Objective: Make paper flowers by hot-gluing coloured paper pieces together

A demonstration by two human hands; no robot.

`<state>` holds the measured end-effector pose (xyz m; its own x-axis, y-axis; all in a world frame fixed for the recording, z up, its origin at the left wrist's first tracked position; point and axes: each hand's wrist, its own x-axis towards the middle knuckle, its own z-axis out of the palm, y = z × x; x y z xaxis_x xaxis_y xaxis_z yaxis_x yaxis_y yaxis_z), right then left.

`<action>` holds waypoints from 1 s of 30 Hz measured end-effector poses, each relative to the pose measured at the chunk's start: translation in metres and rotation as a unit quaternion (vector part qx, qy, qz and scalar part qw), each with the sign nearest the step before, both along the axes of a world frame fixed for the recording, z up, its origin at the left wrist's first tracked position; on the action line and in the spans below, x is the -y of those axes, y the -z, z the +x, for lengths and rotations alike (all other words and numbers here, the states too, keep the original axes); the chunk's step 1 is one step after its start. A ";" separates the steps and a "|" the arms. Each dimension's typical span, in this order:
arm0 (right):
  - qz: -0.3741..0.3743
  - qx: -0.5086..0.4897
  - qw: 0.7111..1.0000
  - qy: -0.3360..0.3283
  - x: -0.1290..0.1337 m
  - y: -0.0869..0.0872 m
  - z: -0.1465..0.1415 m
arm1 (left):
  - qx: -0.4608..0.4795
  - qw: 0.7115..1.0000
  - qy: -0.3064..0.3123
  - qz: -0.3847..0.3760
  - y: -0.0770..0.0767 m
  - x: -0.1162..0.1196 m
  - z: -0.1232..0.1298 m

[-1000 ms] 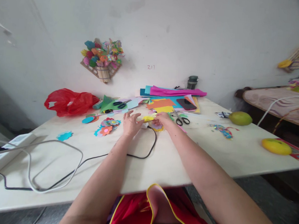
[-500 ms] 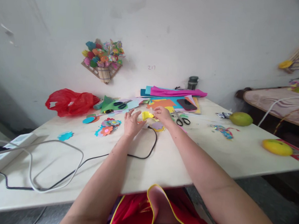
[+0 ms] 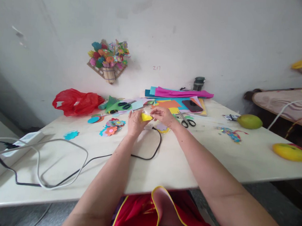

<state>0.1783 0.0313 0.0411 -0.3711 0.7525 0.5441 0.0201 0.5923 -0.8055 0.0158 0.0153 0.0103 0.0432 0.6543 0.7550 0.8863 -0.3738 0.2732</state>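
Holding yellow piece (image 3: 146, 117), wall marking (image 3: 156, 68) "Z17" or "217"

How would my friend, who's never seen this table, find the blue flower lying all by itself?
Start at the left side of the white table, where a long white power strip lies. Between the strip's far end and the colourful flower pile is the blue flower. Its wavy edge sets it apart from the round blue disc, its single colour from the pile.
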 end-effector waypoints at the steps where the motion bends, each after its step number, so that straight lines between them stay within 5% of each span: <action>1: -0.009 0.005 1.000 -0.004 0.001 -0.002 0.001 | -0.002 1.000 -0.005 0.002 -0.001 0.000 0.000; 12: 0.060 0.049 0.997 0.017 0.000 0.000 0.006 | 0.014 0.999 0.030 -0.034 -0.001 -0.001 -0.007; 30: -0.013 0.046 0.997 0.062 0.001 0.001 -0.001 | 0.053 0.997 0.038 -0.040 0.001 -0.005 -0.008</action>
<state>0.1778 0.0304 0.0405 -0.3211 0.8098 0.4911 0.1672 0.5589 -0.8122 0.0074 0.0207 0.0095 0.0175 0.7110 0.7030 0.8214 -0.4112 0.3953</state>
